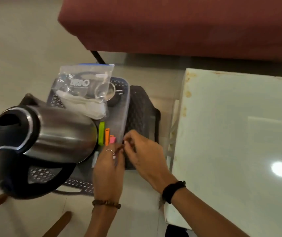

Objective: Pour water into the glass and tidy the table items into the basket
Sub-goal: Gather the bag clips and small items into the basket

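Note:
A dark perforated basket (126, 100) stands low beside the white table (239, 134). Inside it a steel electric kettle (54, 132) with a black lid and handle lies on its side. Also in the basket are a clear zip bag (78, 86) with white cloth, a clear glass (105, 91), and green (101, 133), orange (107, 136) and pink (112, 139) clips. My left hand (108, 170) and my right hand (144, 153) meet at the basket's right rim. My right fingers curl and pinch at the rim. Blur hides what my left fingertips hold.
A dark red sofa (188, 23) fills the top of the view. A second dark perforated piece (140, 113) lies against the basket's right side. Wooden legs (58, 224) show at the lower left. The floor is pale tile.

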Demonstrator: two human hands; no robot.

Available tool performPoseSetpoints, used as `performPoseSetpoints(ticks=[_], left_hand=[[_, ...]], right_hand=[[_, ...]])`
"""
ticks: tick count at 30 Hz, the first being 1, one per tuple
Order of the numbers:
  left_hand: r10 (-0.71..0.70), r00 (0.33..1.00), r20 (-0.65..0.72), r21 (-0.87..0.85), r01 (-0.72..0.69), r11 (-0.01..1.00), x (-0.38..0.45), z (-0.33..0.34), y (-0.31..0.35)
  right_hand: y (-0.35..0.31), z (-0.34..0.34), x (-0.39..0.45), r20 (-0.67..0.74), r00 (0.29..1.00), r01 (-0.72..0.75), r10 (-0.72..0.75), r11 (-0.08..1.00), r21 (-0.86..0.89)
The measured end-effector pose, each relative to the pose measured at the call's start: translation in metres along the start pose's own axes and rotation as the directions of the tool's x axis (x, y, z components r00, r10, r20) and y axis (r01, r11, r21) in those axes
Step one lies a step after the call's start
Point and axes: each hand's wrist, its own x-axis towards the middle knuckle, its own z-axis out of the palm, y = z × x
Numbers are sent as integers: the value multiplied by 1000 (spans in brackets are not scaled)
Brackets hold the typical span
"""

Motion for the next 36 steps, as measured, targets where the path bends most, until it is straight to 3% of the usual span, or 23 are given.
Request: performPoseSetpoints(ticks=[4,9,15,23,27,31,33,36], left_hand=[[175,967,183,-91,-160,983,-24,46,64],[299,876,377,-157,-258,953,-77,144,158],[498,600,626,-225,-473,852,-182,271,286],[605,270,749,-335,-635,697,-312,415,422],[680,142,719,-405,-710,576,-343,476,479],[689,2,725,-366,-846,388,-361,543,524],[641,-20,767,-272,-915,297,-364,572,539],[580,-13,815,-97,-989,115,-364,609,544]], right_hand=[[61,-63,-36,-131,976,-169,176,984,60],[156,-159,-115,-325,853,-386,408,913,131],[258,-278,-240,-558,578,-524,595,795,305],[369,-418,-385,-752,234,-587,616,706,396],[419,-481,-438,-817,59,-610,573,668,425],[472,-526,-479,-825,-113,-641,554,593,487],[496,-537,-491,-813,-147,-655,564,560,507],[528,-546,-505,-800,-122,-728,587,495,474]])
